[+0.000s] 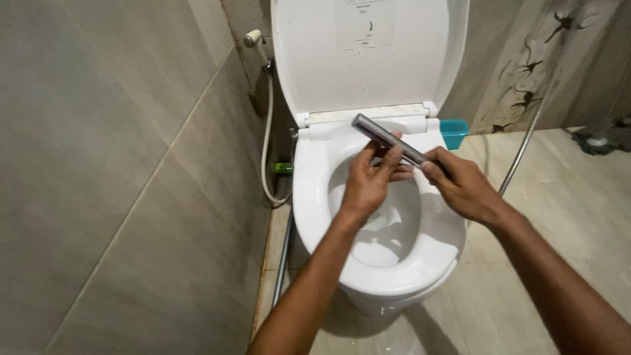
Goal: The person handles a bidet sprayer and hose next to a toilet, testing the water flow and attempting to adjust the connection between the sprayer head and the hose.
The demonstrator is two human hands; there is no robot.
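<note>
Both hands, left and right, pinch thin rigid metal rod over toilet; probably light, slick; grip midshaft.

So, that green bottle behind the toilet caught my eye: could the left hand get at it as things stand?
Probably not easily. The left hand is on the metal bar above the bowl, and the green bottle sits low between toilet and wall, beside the hose.

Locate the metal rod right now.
Head view, centre: the metal rod is held by both hands, left hand and right hand, above the open toilet bowl.
</note>
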